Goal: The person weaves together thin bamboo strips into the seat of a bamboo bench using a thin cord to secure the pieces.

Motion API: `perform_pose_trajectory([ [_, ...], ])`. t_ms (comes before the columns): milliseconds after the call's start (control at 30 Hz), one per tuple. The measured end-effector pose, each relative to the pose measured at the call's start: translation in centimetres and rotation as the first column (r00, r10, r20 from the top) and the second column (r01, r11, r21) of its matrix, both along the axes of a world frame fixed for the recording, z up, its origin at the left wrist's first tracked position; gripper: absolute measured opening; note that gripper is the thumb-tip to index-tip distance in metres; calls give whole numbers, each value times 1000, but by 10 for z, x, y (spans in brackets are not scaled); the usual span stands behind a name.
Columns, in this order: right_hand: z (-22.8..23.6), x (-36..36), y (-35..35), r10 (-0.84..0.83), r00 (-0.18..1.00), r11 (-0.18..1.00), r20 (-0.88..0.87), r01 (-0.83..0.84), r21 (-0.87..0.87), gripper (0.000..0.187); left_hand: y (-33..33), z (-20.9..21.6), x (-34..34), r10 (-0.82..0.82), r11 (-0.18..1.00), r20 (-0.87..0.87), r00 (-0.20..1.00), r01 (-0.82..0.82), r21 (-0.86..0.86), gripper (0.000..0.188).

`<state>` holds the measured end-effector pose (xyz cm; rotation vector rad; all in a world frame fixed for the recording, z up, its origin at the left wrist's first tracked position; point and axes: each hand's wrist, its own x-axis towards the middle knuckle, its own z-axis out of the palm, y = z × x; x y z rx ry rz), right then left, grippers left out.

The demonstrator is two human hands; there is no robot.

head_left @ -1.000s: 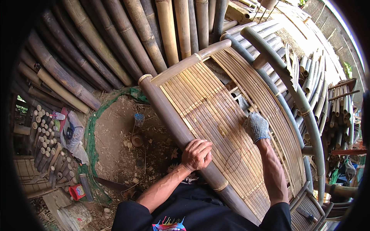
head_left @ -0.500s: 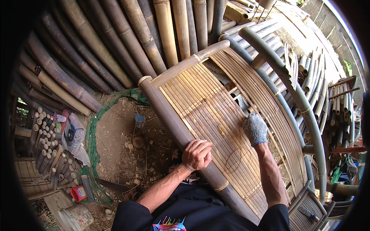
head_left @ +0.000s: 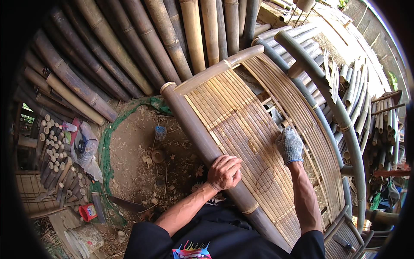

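Observation:
A bamboo bench with a slatted seat (head_left: 224,103) stretches diagonally across in front of me. My left hand (head_left: 225,172), bare, is curled closed over its thick front rail (head_left: 194,134), knuckles up. What lies inside those fingers is hidden. My right hand (head_left: 290,146), in a grey knitted glove, is closed at the seat's rear edge, beside the gap below the slatted backrest (head_left: 297,108). Its fingertips are covered by the glove's back. A thin brown strand (head_left: 272,172) lies looped on the seat slats and runs up toward the gloved fingers.
Thick bamboo poles (head_left: 125,39) lean behind the bench. Cut poles (head_left: 353,99) are stacked at right, short bamboo pieces (head_left: 51,151) at left. A saw blade (head_left: 125,203), a red container (head_left: 88,212) and a blue cup (head_left: 160,133) are on the chip-strewn ground. A knife-like tool (head_left: 345,242) lies lower right.
The whole view has shifted slightly, so the bench and both hands appear a little further right. Against the bench, both hands keep nearly the same places and stay closed.

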<state>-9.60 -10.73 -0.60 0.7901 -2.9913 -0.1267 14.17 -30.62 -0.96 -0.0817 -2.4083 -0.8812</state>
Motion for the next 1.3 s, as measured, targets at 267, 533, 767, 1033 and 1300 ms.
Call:
perform_pose_trajectory([
  [267,10,5,-7,-11,999,999,31,9,45,25,0,0,0,-2,1000,-6,1000,2,11,14],
  [533,10,4,-5,-28,999,999,32,27,23,25,1,-3,0,-1,1000,12,1000,1,-1,15],
  [767,60,47,-56,124,981,926,-146,-168,-337,34,-2,-4,4,6,1000,16,1000,-6,2,15],
  [1033,58,130,-157,469,766,867,440,-304,-395,49,3,-15,7,83,994,38,996,-80,-80,38],
  [1300,28,133,-167,402,843,891,356,-272,-363,21,2,-40,11,-10,1000,119,993,13,-25,36],
])
